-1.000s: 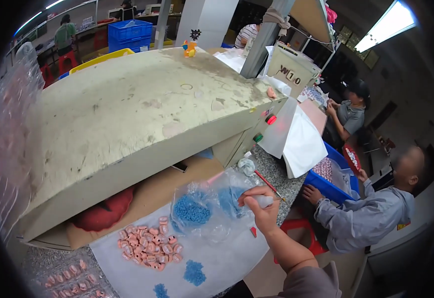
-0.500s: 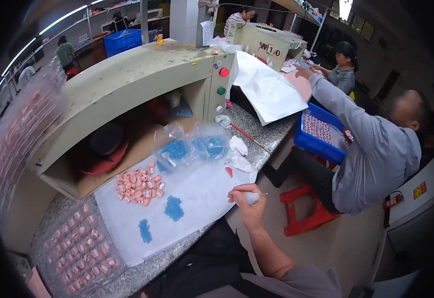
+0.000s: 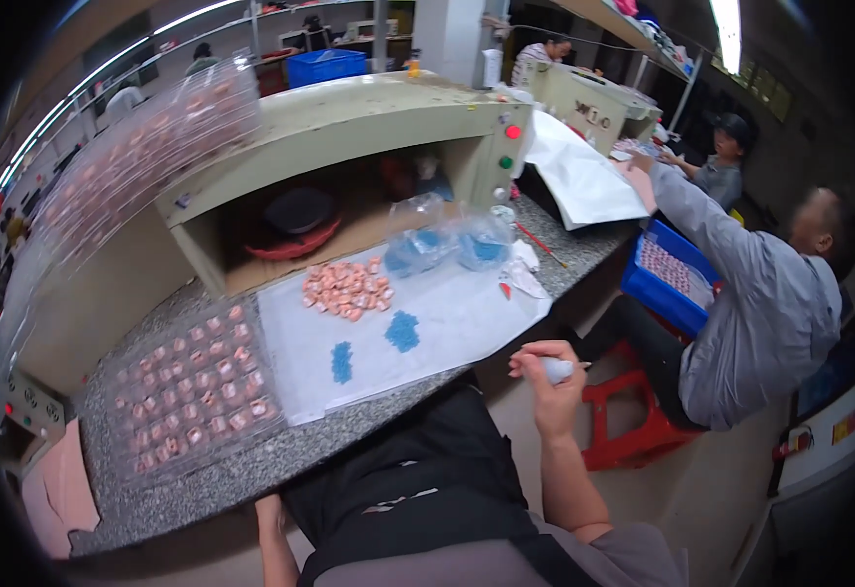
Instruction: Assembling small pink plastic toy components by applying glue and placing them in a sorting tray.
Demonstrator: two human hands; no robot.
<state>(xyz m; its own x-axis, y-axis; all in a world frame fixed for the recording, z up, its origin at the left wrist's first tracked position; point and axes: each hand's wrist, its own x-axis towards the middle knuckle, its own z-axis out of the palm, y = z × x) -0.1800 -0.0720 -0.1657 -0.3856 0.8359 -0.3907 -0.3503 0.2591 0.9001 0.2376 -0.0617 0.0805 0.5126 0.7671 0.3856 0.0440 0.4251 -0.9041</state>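
My right hand (image 3: 552, 380) is closed around a small white squeeze bottle (image 3: 557, 369) with a narrow tip, held off the table's front edge above the floor. Low in the view, my left hand (image 3: 270, 511) reaches the table's underside edge, its fingers hidden there. On a white sheet (image 3: 447, 338) lie a heap of small pink pieces (image 3: 347, 289) and two patches of tiny blue bits, a larger patch (image 3: 402, 332) and a narrow strip (image 3: 341, 362). Left of the sheet, a clear plastic tray (image 3: 193, 386) holds rows of similar pink pieces.
Two clear bags of blue bits (image 3: 420, 240) rest before an open-fronted beige machine (image 3: 349, 115). Stacked clear trays (image 3: 149, 147) stand at the left. To the right are a red stool (image 3: 633, 430), a blue crate (image 3: 669, 274) and a seated co-worker (image 3: 741, 313) reaching away.
The view has swung left, so the table sits further right in it. My left forearm has come into sight at the bottom. The bottle stays in my right hand.
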